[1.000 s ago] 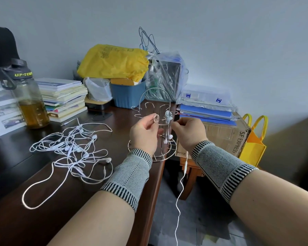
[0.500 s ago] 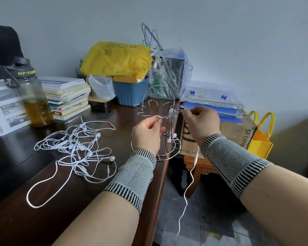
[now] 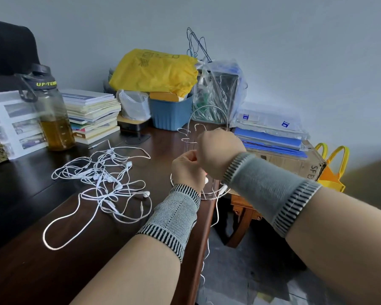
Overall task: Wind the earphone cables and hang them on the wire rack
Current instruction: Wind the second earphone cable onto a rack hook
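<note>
Dark wooden counter [image 3: 42, 271], bearing tangled white earphone cables [image 3: 106, 179], a wire rack [image 3: 186, 137] at the right edge, an amber-filled bottle [image 3: 53, 119], stacked books [image 3: 92, 115], a blue bin [image 3: 171, 114].

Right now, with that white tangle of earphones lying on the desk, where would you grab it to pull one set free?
I would pinch the big loose loop at the near left end of the earphone tangle, coming from above. It lies flat on the dark desk, clear of the knotted middle, so it probably slides out with least snagging. Both hands, the left hand and right hand, are busy at the wire rack.
</note>
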The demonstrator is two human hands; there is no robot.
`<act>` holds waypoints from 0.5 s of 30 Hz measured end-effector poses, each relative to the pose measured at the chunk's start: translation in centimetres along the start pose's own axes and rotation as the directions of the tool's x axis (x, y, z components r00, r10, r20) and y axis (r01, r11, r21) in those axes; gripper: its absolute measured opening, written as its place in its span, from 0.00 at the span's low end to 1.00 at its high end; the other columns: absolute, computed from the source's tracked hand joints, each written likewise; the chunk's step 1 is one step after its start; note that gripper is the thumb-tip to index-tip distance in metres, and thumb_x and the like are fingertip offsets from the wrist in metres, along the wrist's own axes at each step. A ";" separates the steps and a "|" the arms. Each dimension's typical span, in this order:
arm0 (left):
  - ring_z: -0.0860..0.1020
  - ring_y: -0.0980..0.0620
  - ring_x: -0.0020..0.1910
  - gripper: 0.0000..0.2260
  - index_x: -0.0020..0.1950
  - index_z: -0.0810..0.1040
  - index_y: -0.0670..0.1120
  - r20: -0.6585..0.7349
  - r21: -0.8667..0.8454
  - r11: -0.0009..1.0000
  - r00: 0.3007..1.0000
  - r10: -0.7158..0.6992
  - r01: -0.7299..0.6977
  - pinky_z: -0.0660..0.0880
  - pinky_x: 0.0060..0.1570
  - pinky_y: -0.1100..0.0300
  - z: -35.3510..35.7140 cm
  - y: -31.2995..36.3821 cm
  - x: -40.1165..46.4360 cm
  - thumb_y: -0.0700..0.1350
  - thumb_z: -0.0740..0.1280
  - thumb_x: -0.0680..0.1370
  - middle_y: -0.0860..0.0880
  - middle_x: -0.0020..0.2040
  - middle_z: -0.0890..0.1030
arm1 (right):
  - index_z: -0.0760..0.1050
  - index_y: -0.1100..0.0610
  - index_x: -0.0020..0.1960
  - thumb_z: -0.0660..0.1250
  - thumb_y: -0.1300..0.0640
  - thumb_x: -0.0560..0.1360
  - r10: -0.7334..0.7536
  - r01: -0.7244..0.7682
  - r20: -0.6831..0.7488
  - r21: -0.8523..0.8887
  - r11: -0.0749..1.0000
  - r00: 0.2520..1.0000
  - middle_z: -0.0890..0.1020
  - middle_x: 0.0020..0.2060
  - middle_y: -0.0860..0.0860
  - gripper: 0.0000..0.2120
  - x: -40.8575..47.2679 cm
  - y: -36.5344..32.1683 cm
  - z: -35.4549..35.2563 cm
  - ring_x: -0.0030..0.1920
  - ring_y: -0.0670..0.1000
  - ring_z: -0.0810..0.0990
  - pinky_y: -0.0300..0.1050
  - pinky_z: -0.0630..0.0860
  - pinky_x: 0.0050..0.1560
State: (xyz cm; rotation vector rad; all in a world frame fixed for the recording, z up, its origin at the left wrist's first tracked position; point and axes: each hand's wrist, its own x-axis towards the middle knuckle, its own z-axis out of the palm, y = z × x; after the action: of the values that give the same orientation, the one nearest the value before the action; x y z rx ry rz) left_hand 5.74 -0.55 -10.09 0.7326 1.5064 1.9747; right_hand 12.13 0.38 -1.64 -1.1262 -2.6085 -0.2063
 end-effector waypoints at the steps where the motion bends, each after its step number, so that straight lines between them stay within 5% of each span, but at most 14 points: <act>1: 0.70 0.54 0.26 0.21 0.26 0.79 0.44 0.019 0.018 1.000 1.000 0.009 -0.009 0.68 0.30 0.64 -0.1 0.0 0.0 0.26 0.61 0.75 0.52 0.23 0.75 | 0.77 0.60 0.51 0.58 0.61 0.77 -0.034 0.033 -0.011 -0.076 0.997 0.999 0.80 0.44 0.58 0.09 -0.5 -0.2 0.3 0.45 0.60 0.79 0.46 0.69 0.42; 4: 0.73 0.54 0.27 0.18 0.33 0.79 0.42 0.026 -0.007 1.000 1.000 0.007 -0.007 0.71 0.30 0.64 0.0 0.0 0.0 0.26 0.60 0.76 0.50 0.25 0.77 | 0.74 0.59 0.59 0.56 0.60 0.78 -0.071 0.063 -0.054 -0.137 0.989 0.996 0.81 0.50 0.57 0.13 -1.7 0.2 1.7 0.51 0.59 0.79 0.47 0.68 0.42; 7: 0.74 0.58 0.25 0.08 0.42 0.82 0.41 0.015 -0.026 0.999 1.000 0.026 -0.026 0.74 0.28 0.65 0.0 -0.4 0.1 0.32 0.66 0.77 0.50 0.30 0.79 | 0.75 0.54 0.59 0.57 0.57 0.79 -0.047 0.055 -0.161 0.042 0.998 0.986 0.81 0.48 0.53 0.12 -2.3 1.9 4.0 0.47 0.56 0.80 0.45 0.70 0.42; 11: 0.80 0.50 0.30 0.10 0.42 0.81 0.55 0.012 0.053 0.998 0.999 0.040 -0.040 0.78 0.31 0.54 -0.1 -0.8 0.1 0.39 0.70 0.76 0.50 0.35 0.85 | 0.81 0.56 0.48 0.60 0.53 0.80 0.267 -0.171 -0.187 0.415 0.894 0.945 0.79 0.34 0.49 0.12 -2.0 5.2 5.4 0.34 0.49 0.76 0.39 0.70 0.35; 15: 0.83 0.47 0.36 0.09 0.41 0.80 0.55 0.015 0.077 0.996 0.999 0.051 -0.052 0.79 0.35 0.50 0.4 -0.5 -0.3 0.40 0.70 0.76 0.53 0.37 0.85 | 0.79 0.55 0.41 0.63 0.51 0.79 0.408 -0.270 -0.161 0.531 0.803 0.898 0.75 0.29 0.47 0.12 -1.4 6.4 5.3 0.33 0.49 0.74 0.38 0.64 0.32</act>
State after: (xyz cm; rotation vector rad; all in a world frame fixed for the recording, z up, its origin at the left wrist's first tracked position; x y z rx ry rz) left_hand 6.31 -0.37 -10.46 0.8230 1.5788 1.9543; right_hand 16.67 5.08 -7.02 -1.2400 -1.9975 0.3554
